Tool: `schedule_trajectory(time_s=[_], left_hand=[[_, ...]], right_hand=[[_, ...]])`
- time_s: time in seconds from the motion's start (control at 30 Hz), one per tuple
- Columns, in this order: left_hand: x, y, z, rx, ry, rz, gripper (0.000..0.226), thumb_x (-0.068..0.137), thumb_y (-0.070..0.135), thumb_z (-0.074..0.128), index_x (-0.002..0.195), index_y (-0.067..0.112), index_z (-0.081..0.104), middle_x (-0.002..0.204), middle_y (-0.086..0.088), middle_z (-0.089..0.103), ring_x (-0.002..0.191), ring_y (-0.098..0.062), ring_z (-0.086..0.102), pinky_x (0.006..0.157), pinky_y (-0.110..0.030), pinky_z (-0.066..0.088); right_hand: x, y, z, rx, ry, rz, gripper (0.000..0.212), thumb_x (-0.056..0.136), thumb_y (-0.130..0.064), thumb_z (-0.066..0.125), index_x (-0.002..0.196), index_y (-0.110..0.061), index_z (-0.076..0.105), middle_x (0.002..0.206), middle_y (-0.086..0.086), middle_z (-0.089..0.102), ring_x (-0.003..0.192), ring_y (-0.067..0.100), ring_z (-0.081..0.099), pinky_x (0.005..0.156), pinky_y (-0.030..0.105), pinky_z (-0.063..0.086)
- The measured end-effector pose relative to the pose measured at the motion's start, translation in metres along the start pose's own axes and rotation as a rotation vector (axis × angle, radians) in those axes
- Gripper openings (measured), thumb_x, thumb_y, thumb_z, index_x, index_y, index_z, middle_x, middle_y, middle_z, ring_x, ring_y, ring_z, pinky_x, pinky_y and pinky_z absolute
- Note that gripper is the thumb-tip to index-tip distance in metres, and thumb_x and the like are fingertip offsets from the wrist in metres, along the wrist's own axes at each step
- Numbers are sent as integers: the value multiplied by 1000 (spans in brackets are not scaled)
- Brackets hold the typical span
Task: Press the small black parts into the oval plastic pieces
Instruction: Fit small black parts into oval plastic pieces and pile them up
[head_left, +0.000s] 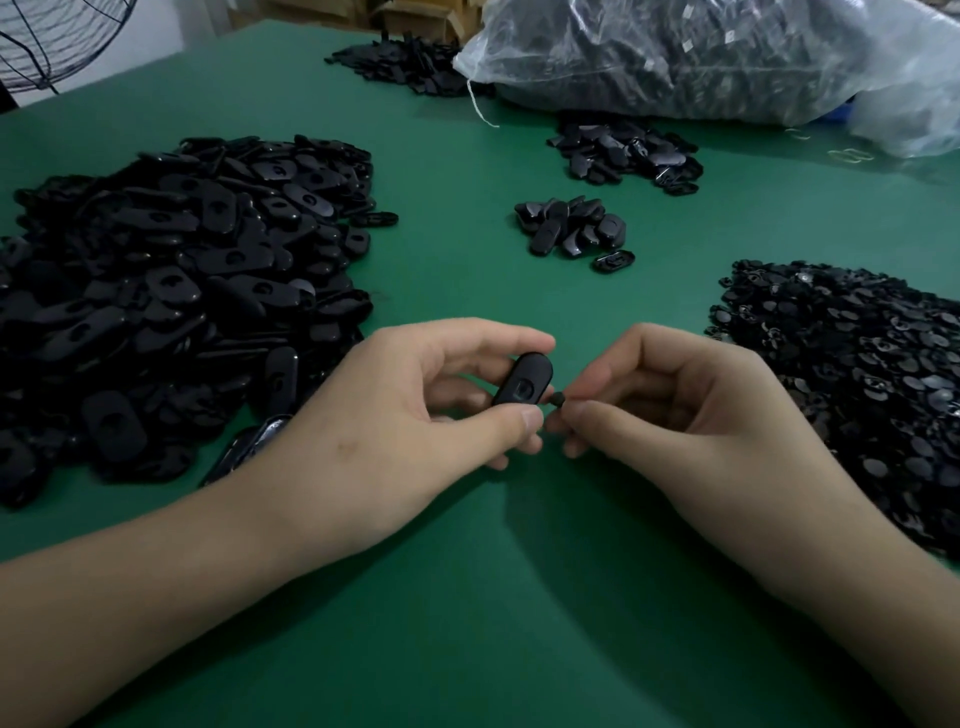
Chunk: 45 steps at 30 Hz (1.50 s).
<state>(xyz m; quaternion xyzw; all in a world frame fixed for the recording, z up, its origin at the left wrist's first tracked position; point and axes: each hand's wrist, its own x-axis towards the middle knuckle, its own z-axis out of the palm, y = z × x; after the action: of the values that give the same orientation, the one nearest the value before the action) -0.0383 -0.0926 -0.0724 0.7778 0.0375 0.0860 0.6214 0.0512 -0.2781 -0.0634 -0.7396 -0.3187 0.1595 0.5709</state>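
Here small black part (557, 399) pinched beside oval piece (522, 387).

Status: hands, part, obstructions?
Left hand holds black oval plastic piece. Right hand pinches small black part beside it, not yet pressed in. Nothing between them.

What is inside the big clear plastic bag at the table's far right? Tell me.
The clear plastic bag is packed with dark pieces that show through the film. Glare and wrinkles blur them, so their shape cannot be told, and the lower layers are covered.
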Motion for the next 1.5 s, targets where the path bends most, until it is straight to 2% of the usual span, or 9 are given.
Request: schedule_trajectory(time_s=[0.27,0.4,0.53,0.93,1.07,1.17,1.3,1.4,1.5], left_hand=[[-1,5,1,-42,29,-15,31,87,8,75,113,25,73,88,-1,79,75,-15,77,63,-22,58],[-1,7,0,-58,41,-19,29,86,10,76,110,26,73,84,0,79,73,-13,77,57,-21,56],[-2,8,1,-74,73,-8,28,86,9,77,108,26,73,85,0,79,72,-13,77,56,-21,56],[-3,10,1,-79,108,54,28,86,10,79,107,26,72,86,-1,78,71,-14,76,56,-19,54],[-4,11,2,-136,70,38,32,82,15,82,111,23,72,89,-3,79,73,-16,77,60,-21,57],[-4,11,2,-197,21,36,45,76,19,75,121,21,70,100,-3,79,83,-17,77,67,-21,59],[-3,10,4,-219,-17,48,59,76,13,72,134,20,63,111,-1,77,95,-17,77,80,-20,59],[-3,9,4,-189,-38,69,58,79,11,75,135,20,61,109,3,78,96,-15,77,88,-20,57],[-2,9,4,-148,-29,87,58,80,8,79,133,24,63,104,3,80,94,-14,78,88,-20,57]], right_hand=[[-3,-4,7,18,-33,5,13,86,-7,77,84,-17,69,80,7,77,76,25,75,81,47,59],[-3,-4,7,117,-24,45,14,84,-6,76,91,-9,65,79,10,77,75,24,76,74,30,61],[-2,-4,7,73,-25,51,8,83,-15,76,88,-12,71,78,6,78,71,18,76,60,13,51],[-2,-5,5,136,-34,82,9,89,-20,72,85,-13,76,75,7,76,60,12,63,56,12,45],[-2,-6,4,157,-31,88,12,92,-20,71,82,-14,74,70,6,71,58,12,58,53,17,42],[-1,-7,2,206,-20,104,14,91,-19,70,78,-18,75,65,6,67,56,13,54,52,18,41],[-1,-10,1,269,-17,125,12,82,-30,68,79,-21,75,63,6,63,55,14,51,51,18,41],[-1,-9,2,262,-20,120,13,83,-30,68,79,-20,75,62,5,62,55,14,50,52,19,40],[-1,-8,1,216,-20,93,15,90,-26,66,80,-19,75,61,4,61,54,13,50,52,18,40]])
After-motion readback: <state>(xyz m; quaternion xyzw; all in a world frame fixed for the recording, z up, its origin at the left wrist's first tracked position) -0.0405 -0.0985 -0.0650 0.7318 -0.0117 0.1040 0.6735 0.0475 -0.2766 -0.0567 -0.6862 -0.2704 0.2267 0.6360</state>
